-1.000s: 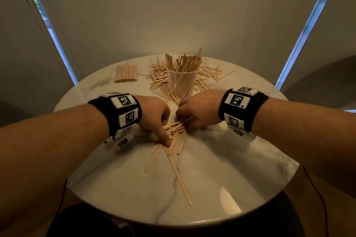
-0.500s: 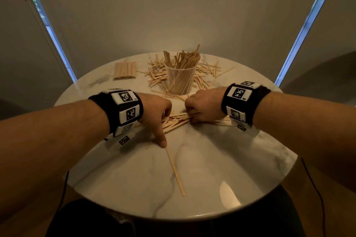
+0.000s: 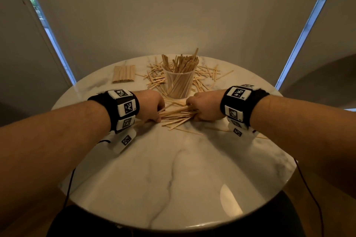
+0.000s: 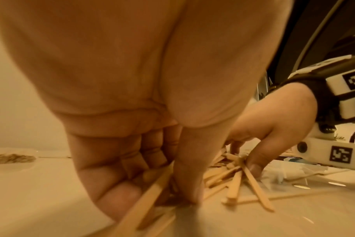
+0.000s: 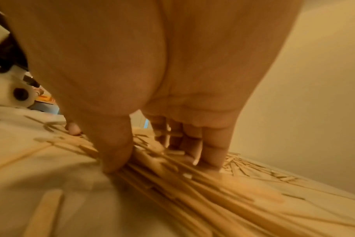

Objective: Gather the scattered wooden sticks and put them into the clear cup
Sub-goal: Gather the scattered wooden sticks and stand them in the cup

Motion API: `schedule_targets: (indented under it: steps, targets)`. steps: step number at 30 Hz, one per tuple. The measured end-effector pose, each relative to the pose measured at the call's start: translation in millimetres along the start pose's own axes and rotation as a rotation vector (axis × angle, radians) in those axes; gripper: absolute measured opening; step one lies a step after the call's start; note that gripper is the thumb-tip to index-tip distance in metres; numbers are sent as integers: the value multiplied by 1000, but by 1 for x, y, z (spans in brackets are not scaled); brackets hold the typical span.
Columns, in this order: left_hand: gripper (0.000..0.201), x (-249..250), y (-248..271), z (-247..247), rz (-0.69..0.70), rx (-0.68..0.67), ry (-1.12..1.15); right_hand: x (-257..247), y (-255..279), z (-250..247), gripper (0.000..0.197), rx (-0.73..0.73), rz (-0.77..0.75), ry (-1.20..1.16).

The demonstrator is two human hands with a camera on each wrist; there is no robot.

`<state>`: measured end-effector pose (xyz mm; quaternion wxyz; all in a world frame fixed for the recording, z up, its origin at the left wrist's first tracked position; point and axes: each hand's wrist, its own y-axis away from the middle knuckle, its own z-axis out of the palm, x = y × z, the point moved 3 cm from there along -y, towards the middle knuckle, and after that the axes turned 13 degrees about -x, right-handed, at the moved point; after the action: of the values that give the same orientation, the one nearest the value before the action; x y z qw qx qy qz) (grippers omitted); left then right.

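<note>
A clear cup (image 3: 180, 82) stuffed with wooden sticks stands at the far middle of the round marble table (image 3: 173, 179). Just in front of it lies a bunch of long wooden sticks (image 3: 177, 114), held from both ends. My left hand (image 3: 152, 108) curls thumb and fingers round the sticks' left ends (image 4: 144, 203). My right hand (image 3: 204, 107) pinches the bunch's right end between thumb and fingers (image 5: 152, 170). More loose sticks (image 3: 154, 79) lie scattered round the cup.
A neat row of short sticks (image 3: 123, 73) lies at the table's far left. A few single sticks (image 3: 187, 131) trail on the marble near my right wrist. The table's near edge (image 3: 173, 227) curves just in front of my body.
Both hands have moved away from me toward the cup, sweeping the sticks into one bunch between them. The long stick that lay near the front has been drawn in.
</note>
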<state>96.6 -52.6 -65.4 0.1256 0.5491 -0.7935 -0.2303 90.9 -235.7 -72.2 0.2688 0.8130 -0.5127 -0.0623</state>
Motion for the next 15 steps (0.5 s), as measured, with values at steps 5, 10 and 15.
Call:
schedule_targets:
  steps: [5, 10, 15]
  targets:
    - [17, 2, -2, -4, 15, 45, 102, -3, -9, 3, 33, -12, -17, 15]
    - [14, -3, -1, -5, 33, 61, 137, 0, -18, 3, 15, 18, -29, 2]
    - [24, -19, 4, -10, 50, 166, 270, 14, -14, -11, 16, 170, -69, -99]
